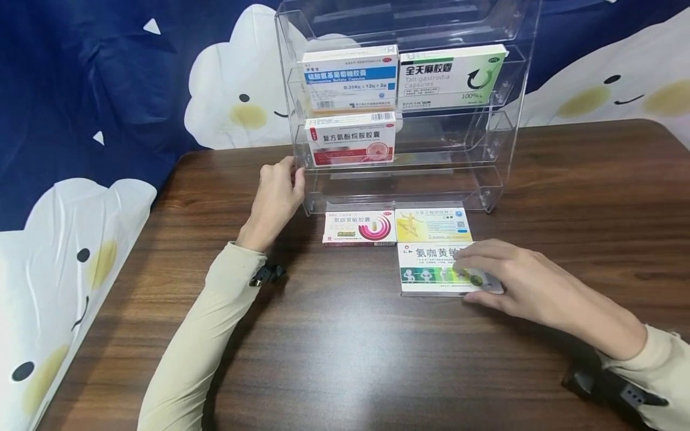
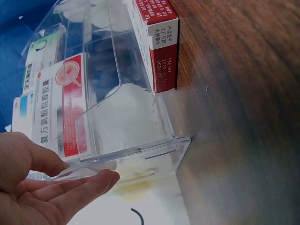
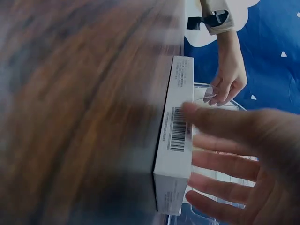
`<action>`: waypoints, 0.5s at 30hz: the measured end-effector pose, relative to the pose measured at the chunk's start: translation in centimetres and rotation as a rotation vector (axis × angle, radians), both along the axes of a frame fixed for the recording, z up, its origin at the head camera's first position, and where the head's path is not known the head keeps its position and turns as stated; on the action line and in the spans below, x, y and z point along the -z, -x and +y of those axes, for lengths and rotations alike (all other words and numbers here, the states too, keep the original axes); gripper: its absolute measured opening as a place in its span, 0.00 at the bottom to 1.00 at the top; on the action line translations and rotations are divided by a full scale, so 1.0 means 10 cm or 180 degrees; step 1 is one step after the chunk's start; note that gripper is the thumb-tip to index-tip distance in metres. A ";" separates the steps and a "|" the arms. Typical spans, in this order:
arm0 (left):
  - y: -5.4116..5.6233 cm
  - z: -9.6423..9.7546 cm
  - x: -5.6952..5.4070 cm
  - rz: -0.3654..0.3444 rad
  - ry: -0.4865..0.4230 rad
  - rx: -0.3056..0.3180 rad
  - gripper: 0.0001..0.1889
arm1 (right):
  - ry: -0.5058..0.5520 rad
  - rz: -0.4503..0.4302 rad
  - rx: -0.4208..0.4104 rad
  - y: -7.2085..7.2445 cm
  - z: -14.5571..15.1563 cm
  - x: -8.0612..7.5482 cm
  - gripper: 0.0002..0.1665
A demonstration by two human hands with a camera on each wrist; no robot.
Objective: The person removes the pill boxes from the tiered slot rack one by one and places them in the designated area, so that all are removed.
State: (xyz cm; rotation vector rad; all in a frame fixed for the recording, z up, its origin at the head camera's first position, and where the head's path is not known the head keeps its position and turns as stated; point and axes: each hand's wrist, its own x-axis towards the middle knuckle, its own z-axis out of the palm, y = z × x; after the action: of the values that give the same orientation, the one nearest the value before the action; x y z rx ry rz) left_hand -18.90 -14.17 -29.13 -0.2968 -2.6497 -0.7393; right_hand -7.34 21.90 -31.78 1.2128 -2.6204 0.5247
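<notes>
Six boxes of capsules and the like are before me, three up in the rack (image 1: pixel 409 185) and three on the table (image 1: pixel 345 359). The blue box (image 1: pixel 350 84) and the green box (image 1: pixel 453 78) share one tier, with the red box (image 1: pixel 350 140) below the blue. In front of the rack, the pink box (image 1: pixel 358 229) and the yellow box (image 1: pixel 431 226) lie side by side.

Nearest the person lies the banded box (image 1: pixel 431 276), flat on the table and close against the yellow one. Over its right end is the right hand (image 1: pixel 517 278), fingers loosely spread across the printed top, thumb at the near long side by the barcode. It has not closed round the box; how hard it presses, I can't tell.

The left hand (image 1: pixel 276 197) pinches the rack's left side panel, thumb on one face, fingers on the other.

I judge the banded box light: thin card, stiff along its edges, easily dented mid-face, a little slick. The long sides look the best hold, thumb near, fingers far, with a modest squeeze. The rack's clear plastic looks stiff but light enough to slide, so a steadying hold suits it.
</notes>
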 end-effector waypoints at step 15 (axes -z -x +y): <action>0.00 -0.01 0.00 -0.0016 0.0013 0.0003 0.12 | -0.0084 0.0105 0.0011 -0.01 0.00 0.03 0.27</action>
State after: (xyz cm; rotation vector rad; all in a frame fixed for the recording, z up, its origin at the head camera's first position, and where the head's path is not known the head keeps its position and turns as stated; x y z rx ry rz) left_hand -18.91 -14.22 -29.15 -0.2976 -2.6562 -0.7360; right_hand -7.26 21.93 -32.10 1.2140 -2.6094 0.4671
